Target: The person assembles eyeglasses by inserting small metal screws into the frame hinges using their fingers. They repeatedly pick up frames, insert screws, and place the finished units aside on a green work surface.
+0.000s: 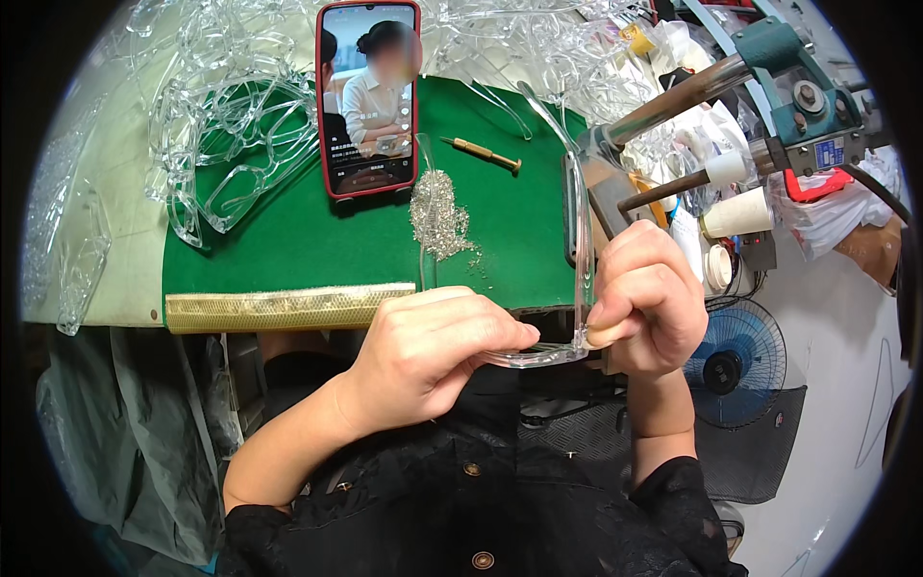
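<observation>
A clear plastic eyeglass frame (538, 360) is held near the table's front edge, its temples extending away from me over the green mat. My left hand (433, 351) grips the front of the frame, thumb and fingers closed on it. At the right corner, where the temple (582, 221) meets the front, my right hand (646, 306) pinches with curled fingers by the hinge. Whether a tiny part sits between those fingertips is hidden. Beyond my hands lies a pile of small silvery screws (437, 216), partly behind the left temple. A brass-coloured screwdriver (483, 154) rests farther back.
A red-cased phone (368, 101) stands upright on the green mat (279, 260). Clear frames (240, 144) are heaped at the left and back. A gold mesh strip (288, 307) lines the front edge. At right are a teal metal press (769, 53), a paper cup (738, 213) and a blue fan (735, 361).
</observation>
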Demonstrator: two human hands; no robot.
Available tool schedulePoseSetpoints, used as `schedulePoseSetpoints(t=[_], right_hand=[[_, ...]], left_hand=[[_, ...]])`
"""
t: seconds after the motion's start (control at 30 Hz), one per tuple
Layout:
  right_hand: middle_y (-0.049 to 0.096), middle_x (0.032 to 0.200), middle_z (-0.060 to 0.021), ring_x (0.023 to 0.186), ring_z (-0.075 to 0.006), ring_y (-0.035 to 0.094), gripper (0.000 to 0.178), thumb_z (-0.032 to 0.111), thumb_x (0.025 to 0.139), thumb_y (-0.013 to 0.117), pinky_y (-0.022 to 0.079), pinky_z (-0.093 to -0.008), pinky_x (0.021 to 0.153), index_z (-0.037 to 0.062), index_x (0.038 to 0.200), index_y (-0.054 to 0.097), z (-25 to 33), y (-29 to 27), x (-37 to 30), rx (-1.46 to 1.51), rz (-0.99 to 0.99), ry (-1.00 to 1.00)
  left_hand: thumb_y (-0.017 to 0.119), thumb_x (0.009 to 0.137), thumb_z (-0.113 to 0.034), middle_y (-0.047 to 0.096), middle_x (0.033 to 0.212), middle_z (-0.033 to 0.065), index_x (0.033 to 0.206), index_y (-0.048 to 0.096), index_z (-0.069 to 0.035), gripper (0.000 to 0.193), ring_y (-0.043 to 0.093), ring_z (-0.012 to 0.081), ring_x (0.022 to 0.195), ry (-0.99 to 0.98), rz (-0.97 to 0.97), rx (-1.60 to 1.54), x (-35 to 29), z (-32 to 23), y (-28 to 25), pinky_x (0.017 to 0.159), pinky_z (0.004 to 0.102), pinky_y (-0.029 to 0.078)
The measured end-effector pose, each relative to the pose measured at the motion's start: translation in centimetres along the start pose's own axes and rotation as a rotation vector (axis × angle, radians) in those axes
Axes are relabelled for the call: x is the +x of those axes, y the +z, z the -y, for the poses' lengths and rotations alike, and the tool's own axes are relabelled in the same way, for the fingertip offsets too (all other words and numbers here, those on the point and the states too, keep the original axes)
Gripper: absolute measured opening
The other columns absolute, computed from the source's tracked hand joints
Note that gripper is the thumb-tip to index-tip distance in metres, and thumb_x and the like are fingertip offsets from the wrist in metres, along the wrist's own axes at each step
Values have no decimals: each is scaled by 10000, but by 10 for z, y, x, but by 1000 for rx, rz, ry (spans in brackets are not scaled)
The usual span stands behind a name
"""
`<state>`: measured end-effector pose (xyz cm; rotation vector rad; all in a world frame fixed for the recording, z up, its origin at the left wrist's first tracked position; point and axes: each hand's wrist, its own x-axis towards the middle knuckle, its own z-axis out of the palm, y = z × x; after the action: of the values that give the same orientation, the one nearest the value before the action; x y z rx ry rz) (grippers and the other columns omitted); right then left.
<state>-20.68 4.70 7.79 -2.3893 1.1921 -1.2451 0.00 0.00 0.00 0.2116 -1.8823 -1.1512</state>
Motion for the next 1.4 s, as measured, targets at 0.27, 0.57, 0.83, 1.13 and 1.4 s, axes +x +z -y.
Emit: schedulePoseSetpoints(t=[0.27, 0.57, 0.83, 1.13, 1.4], right_hand=[[554, 753, -42, 669, -162, 536, 221, 216, 757, 756, 413, -261, 576, 38, 783, 628, -2, 2, 0, 141, -19, 46], [548, 778, -54, 679, -168, 530, 255, 251, 791, 739, 418, -264, 606, 38, 766, 603, -2, 6, -3, 205, -61, 97], [544, 777, -57, 679, -180, 529, 269, 286, 800, 723, 417, -278, 607, 48, 760, 602, -7, 3, -2, 173, -23, 14], [474, 830, -49, 751, -138, 460, 242, 193, 886, 675, 391, -250, 689, 30, 875, 497, -30, 1, -16, 368, -410, 58], [506, 836, -8, 698, -68, 437, 232, 272, 973, 571, 343, -197, 628, 50, 991, 506, -65, -58, -43, 341, -798, 206]], left_hand=[[605, 638, 134, 707, 862, 121, 901, 679, 6, 302, 690, 274, 781, -24, -9, -68, 2, -2, 3, 674, 334, 532], [583, 635, 155, 705, 858, 129, 911, 675, 11, 325, 688, 277, 785, -47, -8, -99, 3, -1, 6, 683, 331, 535], [584, 642, 170, 707, 869, 129, 914, 672, 13, 326, 689, 272, 792, -55, -23, -105, 2, -2, 10, 686, 332, 539], [637, 771, 107, 703, 879, 132, 957, 657, 19, 206, 698, 241, 804, -45, -68, -135, 40, 7, 40, 699, 309, 550], [588, 870, 79, 709, 892, 138, 1008, 626, 55, 144, 705, 190, 856, -10, -111, -167, 124, 41, 107, 752, 272, 544]])
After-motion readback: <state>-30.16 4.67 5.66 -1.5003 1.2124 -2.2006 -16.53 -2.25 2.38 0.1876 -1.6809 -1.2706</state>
